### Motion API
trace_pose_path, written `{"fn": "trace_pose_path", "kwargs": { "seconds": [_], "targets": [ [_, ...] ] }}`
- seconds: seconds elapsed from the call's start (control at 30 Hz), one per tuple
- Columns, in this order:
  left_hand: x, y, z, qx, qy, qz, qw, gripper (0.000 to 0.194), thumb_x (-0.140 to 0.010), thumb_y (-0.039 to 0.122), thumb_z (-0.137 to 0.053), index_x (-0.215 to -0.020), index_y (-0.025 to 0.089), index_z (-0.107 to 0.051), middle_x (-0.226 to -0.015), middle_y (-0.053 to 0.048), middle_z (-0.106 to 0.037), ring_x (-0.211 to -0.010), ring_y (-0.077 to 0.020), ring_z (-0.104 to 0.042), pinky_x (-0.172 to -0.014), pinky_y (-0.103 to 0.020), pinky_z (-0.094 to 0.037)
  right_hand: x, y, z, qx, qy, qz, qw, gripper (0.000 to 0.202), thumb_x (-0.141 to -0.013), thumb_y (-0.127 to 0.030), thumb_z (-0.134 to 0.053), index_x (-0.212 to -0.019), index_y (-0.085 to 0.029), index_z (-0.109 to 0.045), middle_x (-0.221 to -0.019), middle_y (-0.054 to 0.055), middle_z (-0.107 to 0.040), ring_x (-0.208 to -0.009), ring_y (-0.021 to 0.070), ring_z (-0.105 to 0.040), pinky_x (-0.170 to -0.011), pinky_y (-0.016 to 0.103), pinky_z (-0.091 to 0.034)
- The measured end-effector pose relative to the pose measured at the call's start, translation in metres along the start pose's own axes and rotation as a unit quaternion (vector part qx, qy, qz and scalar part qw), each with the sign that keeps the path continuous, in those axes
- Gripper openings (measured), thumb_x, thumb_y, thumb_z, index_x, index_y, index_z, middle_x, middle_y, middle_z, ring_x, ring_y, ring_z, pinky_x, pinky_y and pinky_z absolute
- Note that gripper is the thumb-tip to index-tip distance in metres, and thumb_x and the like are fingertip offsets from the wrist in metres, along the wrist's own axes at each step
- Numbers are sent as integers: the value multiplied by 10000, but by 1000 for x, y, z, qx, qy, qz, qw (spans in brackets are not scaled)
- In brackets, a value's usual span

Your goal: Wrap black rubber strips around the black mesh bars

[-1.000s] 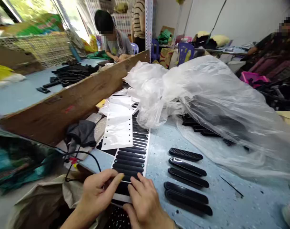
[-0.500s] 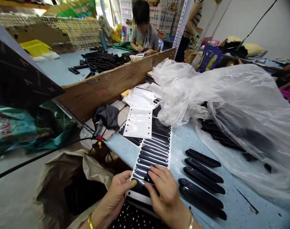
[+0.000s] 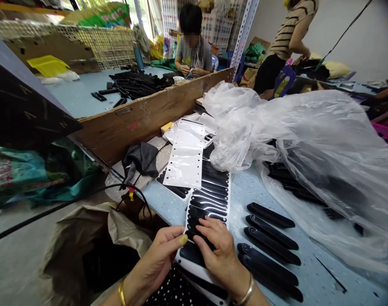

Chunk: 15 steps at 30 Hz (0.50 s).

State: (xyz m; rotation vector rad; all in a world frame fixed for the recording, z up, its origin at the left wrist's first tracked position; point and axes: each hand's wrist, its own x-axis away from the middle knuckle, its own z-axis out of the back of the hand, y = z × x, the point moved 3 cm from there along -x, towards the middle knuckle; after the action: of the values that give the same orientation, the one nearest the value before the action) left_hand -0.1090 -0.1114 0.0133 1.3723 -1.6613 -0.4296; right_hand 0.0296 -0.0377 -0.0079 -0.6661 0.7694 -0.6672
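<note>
A long white sheet of black strip-shaped stickers (image 3: 209, 193) runs toward me and bends down over the near table edge. My left hand (image 3: 168, 246) pinches its left edge between a yellow-marked thumb and the fingers. Across the sheet, my right hand (image 3: 221, 250) has its fingers bent and its thumb close to them at a black sticker (image 3: 192, 253); the exact grip is partly hidden. Several black elongated plastic pieces (image 3: 270, 253) lie on the table to the right of my right hand. A white sheet with holes along its sides (image 3: 184, 163) rests on the farther stickers.
Clear plastic sheeting (image 3: 295, 123) covers black pieces at the right. A wooden board (image 3: 143, 114) edges the table's far side. Below left stands an open sack (image 3: 66, 246), beside a black cable (image 3: 53, 212). A person (image 3: 194, 46) sits opposite; another (image 3: 286, 42) stands behind.
The sheet's near end has shifted toward me and hangs lower over the edge. My hands stay on it, the left slightly further right. The standing person has come further into view.
</note>
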Motion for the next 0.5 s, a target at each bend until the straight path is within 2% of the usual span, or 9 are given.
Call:
{"fn": "trace_pose_path", "kwargs": {
  "seconds": [0.07, 0.17, 0.27, 0.37, 0.5],
  "targets": [
    [3, -3, 3, 3, -3, 24, 1000, 314, -710, 263, -809, -993, 138, -757, -791, -61, -715, -709, -154, -600, -723, -259, -465, -3, 4, 2, 31, 23, 7, 999, 179, -867, -143, -600, -991, -175, -724, -999, 124, -735, -1022, 304, -646, -863, 517, -529],
    [8, -13, 14, -21, 33, 55, 998, 254, -672, 283, -833, -849, 113, -765, -679, -57, -702, -629, -146, -593, -633, -234, -443, 0, 1, 5, 48, 62, 39, 996, 191, -865, -87, -566, -969, -155, -710, -946, 129, -737, -977, 295, -661, -823, 497, -548],
    [9, -18, 20, -48, 71, 33, 996, 238, -656, 310, -835, -743, 104, -754, -633, -41, -688, -559, -114, -544, -566, -205, -396, 9, -12, 5, 23, 45, 63, 997, 240, -853, -69, -576, -1037, -168, -694, -1041, 126, -727, -1073, 293, -640, -883, 497, -541],
    [4, -12, 14, -65, 58, -5, 996, 208, -680, 300, -812, -729, 106, -754, -649, -35, -680, -599, -118, -532, -598, -209, -396, 16, -22, 2, -24, 17, 41, 999, 262, -850, -131, -619, -1097, -183, -689, -1086, 123, -724, -1104, 301, -641, -930, 514, -535],
    [-6, -2, -1, -85, 28, -45, 995, 205, -709, 317, -793, -695, 117, -746, -627, -17, -640, -615, -115, -495, -602, -207, -375, 9, -20, 5, -125, 19, 1, 992, 223, -885, -181, -599, -1063, -221, -726, -994, 85, -763, -992, 259, -707, -901, 453, -578]
  ]
}}
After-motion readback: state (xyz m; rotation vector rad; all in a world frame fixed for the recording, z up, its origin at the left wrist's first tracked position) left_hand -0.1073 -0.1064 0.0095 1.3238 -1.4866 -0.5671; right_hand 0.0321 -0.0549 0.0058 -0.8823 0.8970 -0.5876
